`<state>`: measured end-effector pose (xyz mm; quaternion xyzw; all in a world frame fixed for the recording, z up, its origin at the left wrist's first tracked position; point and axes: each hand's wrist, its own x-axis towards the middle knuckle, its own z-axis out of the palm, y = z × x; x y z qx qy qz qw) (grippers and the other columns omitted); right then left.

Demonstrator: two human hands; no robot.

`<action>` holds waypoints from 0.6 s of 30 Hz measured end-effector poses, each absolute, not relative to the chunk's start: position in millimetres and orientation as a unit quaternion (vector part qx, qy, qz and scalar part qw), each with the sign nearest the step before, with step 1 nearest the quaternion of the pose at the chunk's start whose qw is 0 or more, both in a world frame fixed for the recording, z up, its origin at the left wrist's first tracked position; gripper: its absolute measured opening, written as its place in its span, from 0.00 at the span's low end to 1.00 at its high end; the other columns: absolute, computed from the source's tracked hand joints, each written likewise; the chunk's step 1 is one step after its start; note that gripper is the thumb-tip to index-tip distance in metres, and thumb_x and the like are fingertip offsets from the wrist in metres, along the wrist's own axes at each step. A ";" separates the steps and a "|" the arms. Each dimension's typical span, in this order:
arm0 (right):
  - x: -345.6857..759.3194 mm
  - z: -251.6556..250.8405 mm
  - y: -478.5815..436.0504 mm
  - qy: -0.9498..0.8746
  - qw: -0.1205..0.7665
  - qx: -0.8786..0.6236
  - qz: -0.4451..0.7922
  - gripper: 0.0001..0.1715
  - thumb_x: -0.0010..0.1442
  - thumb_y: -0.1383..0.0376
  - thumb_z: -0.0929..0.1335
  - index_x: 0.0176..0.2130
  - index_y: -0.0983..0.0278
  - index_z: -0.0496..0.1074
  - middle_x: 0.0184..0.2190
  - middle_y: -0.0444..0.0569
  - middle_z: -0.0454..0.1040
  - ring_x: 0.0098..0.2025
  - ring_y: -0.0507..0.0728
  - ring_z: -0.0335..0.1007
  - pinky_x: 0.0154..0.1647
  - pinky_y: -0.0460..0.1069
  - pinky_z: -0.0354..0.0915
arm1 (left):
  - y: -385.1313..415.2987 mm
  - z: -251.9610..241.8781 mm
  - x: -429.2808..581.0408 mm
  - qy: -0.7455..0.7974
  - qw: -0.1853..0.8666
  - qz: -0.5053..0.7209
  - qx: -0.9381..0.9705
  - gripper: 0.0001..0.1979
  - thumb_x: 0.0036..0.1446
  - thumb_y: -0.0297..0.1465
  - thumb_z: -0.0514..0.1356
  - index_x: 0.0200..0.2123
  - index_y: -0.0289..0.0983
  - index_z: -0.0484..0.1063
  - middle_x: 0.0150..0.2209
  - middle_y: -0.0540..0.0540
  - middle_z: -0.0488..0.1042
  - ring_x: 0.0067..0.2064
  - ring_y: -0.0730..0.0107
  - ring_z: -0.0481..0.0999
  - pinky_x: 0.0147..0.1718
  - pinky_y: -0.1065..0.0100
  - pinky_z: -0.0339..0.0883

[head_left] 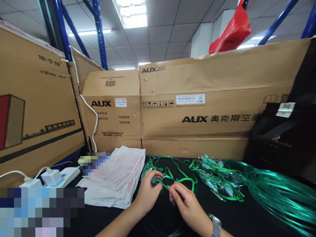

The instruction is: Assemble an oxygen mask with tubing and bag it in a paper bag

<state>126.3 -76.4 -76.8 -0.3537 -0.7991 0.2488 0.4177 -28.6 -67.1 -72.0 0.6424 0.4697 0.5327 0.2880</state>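
At the middle of the black table, my left hand (149,189) curls its fingers and thumb round a clear plastic face mask (154,180), mostly hidden by the hand. A thin green elastic strap (164,185) runs from that mask to my right hand (184,199), whose thumb and fingertips pinch it. Just beyond the hands, more green straps and tubing (181,171) lie in loops. To the right is a heap of clear masks (219,181) with green straps and white connectors.
Coiled green clear tubing (278,187) fills the right side. A stack of white printed bags (116,174) lies left of my hands. A power strip (66,176) with white plugs sits further left. Large cardboard boxes (170,128) wall off the back; a black bag (278,144) stands at right.
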 end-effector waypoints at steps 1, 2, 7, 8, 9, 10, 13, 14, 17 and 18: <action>126.3 -76.2 -76.3 -0.799 0.419 -0.354 0.248 0.18 0.63 0.59 0.57 0.24 0.61 0.61 0.24 0.45 0.65 0.29 0.54 0.62 0.31 0.48 0.60 | -65.7 -73.0 -28.6 0.473 0.298 0.539 0.630 0.15 0.42 0.18 0.53 0.33 0.38 0.69 0.33 0.49 0.69 0.39 0.67 0.69 0.42 0.66 0.61; 126.3 -75.5 -76.4 -0.798 0.420 -0.353 0.248 0.18 0.63 0.59 0.57 0.24 0.61 0.61 0.23 0.45 0.65 0.29 0.54 0.62 0.31 0.48 0.60 | -64.6 -73.8 -28.5 0.476 0.308 0.545 0.617 0.16 0.41 0.18 0.52 0.34 0.37 0.68 0.34 0.49 0.69 0.39 0.68 0.69 0.41 0.67 0.61; 126.0 -73.5 -77.8 -0.798 0.417 -0.352 0.257 0.19 0.63 0.57 0.56 0.24 0.61 0.61 0.23 0.45 0.65 0.29 0.54 0.62 0.31 0.47 0.60 | -63.7 -72.9 -28.5 0.481 0.346 0.563 0.576 0.16 0.39 0.19 0.51 0.34 0.37 0.66 0.35 0.48 0.70 0.41 0.67 0.70 0.38 0.69 0.62; 126.0 -73.8 -78.0 -0.797 0.416 -0.352 0.259 0.20 0.63 0.57 0.56 0.24 0.61 0.61 0.23 0.45 0.65 0.29 0.54 0.62 0.31 0.47 0.60 | -63.9 -72.0 -28.8 0.480 0.351 0.564 0.573 0.16 0.39 0.19 0.51 0.34 0.37 0.67 0.34 0.48 0.70 0.41 0.67 0.69 0.38 0.69 0.62; 126.1 -74.2 -78.2 -0.797 0.418 -0.350 0.260 0.20 0.63 0.57 0.56 0.24 0.61 0.61 0.23 0.45 0.65 0.28 0.54 0.62 0.31 0.47 0.60 | -64.1 -71.2 -29.1 0.480 0.354 0.565 0.570 0.16 0.39 0.20 0.51 0.33 0.37 0.67 0.34 0.48 0.70 0.41 0.66 0.69 0.38 0.69 0.63; 126.2 -74.6 -78.3 -0.797 0.420 -0.348 0.261 0.20 0.63 0.56 0.56 0.24 0.61 0.61 0.23 0.45 0.64 0.28 0.54 0.62 0.31 0.47 0.60 | -64.0 -70.4 -29.6 0.480 0.355 0.565 0.568 0.15 0.39 0.20 0.51 0.33 0.37 0.67 0.34 0.48 0.70 0.40 0.66 0.69 0.38 0.68 0.63; 126.1 -75.3 -78.3 -0.791 0.427 -0.350 0.263 0.21 0.63 0.55 0.56 0.23 0.61 0.61 0.22 0.44 0.64 0.27 0.53 0.61 0.30 0.47 0.60 | -62.7 -69.6 -31.3 0.482 0.354 0.565 0.568 0.14 0.40 0.21 0.51 0.32 0.36 0.68 0.33 0.47 0.70 0.40 0.66 0.69 0.37 0.67 0.63; 126.0 -75.2 -78.2 -0.789 0.429 -0.352 0.264 0.21 0.62 0.55 0.56 0.23 0.61 0.61 0.22 0.44 0.64 0.26 0.53 0.61 0.30 0.47 0.60 | -62.2 -69.9 -31.8 0.482 0.352 0.564 0.571 0.14 0.40 0.21 0.51 0.32 0.36 0.68 0.33 0.47 0.70 0.39 0.65 0.69 0.37 0.67 0.63; 125.7 -74.7 -77.3 -0.782 0.431 -0.362 0.267 0.22 0.62 0.54 0.57 0.23 0.62 0.62 0.21 0.44 0.65 0.26 0.53 0.61 0.29 0.47 0.60 | -62.4 -71.6 -31.7 0.481 0.334 0.559 0.587 0.13 0.41 0.21 0.50 0.32 0.36 0.69 0.33 0.47 0.70 0.39 0.64 0.70 0.39 0.64 0.63; 125.6 -74.7 -76.8 -0.782 0.428 -0.364 0.271 0.22 0.62 0.53 0.57 0.23 0.62 0.62 0.21 0.44 0.65 0.26 0.53 0.61 0.28 0.47 0.60 | -63.4 -72.3 -31.1 0.478 0.322 0.558 0.597 0.14 0.41 0.20 0.51 0.31 0.36 0.70 0.33 0.47 0.70 0.39 0.64 0.69 0.40 0.62 0.62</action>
